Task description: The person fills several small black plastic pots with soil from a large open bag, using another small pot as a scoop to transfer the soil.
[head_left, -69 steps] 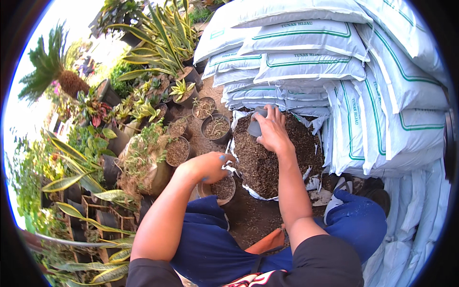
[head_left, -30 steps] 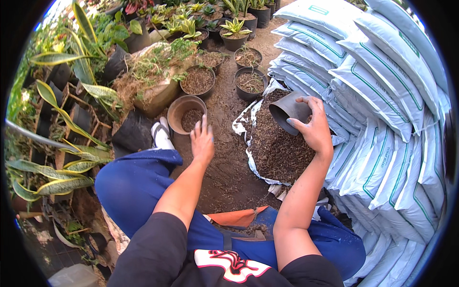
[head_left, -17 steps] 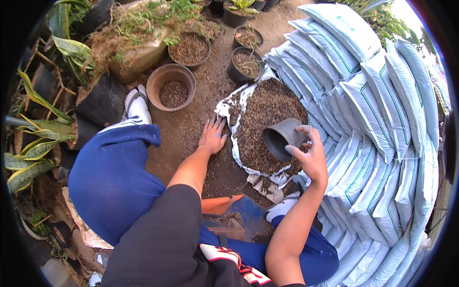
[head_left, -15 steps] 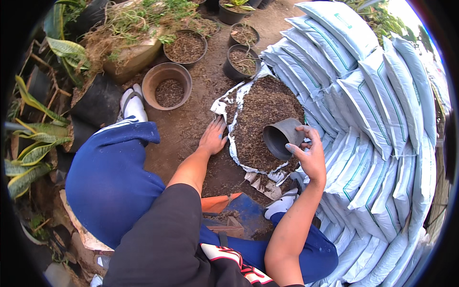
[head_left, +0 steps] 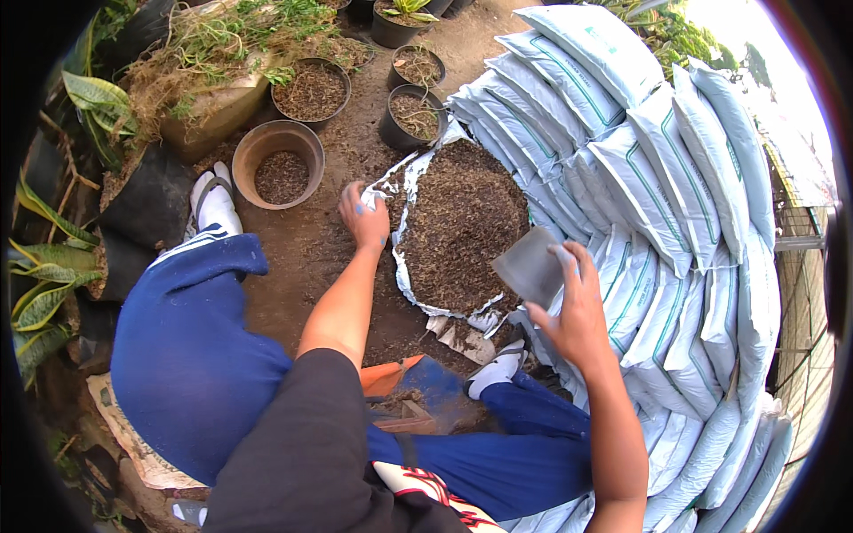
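Note:
In my right hand is a small dark grey plastic pot, tipped on its side over the right part of a mound of brown potting mix. Fingers and thumb grip the pot near its end, and its inside is turned out of sight. The mix sits in an opened white sack with a ragged, rolled-down rim. At the sack's upper left edge, my left hand is closed with curled fingers on the white flap; part of that hold is hidden.
A brown pot partly filled with mix stands left of the sack, and a filled black pot stands behind it. Smaller black pots are beyond the sack. Stacked white bags wall the right side; snake plants line the left.
My left hand has moved from flat beside the sack up to its flap and curled. My right hand has turned the pot so its mouth no longer shows. The view has shifted right.

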The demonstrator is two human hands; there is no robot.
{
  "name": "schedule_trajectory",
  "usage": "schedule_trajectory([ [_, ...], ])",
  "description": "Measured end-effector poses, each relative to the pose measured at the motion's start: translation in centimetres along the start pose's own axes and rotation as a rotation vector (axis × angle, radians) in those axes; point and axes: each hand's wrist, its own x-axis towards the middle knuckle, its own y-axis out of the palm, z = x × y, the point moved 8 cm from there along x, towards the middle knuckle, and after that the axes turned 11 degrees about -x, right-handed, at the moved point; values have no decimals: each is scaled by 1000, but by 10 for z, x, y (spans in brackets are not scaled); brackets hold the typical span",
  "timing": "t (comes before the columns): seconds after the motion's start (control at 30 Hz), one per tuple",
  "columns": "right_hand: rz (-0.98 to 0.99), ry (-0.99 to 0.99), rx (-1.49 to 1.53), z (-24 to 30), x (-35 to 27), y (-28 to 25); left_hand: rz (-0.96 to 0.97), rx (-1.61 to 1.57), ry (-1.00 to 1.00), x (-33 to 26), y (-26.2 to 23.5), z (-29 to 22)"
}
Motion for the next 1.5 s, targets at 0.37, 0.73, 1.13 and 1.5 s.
schedule_trajectory([
  [0.37,-28,173,371,-27,-21,-37,667,362,502,-20,69,-28],
  [0.73,4,234,353,-59,-9,-33,388,79,295,-1,84,12],
  [1.13,20,361,320,-96,-10,-22,157,-35,276,20,90,18],
  [1.5,50,304,313,-88,-24,-25,-277,-849,-448,36,91,120],
])
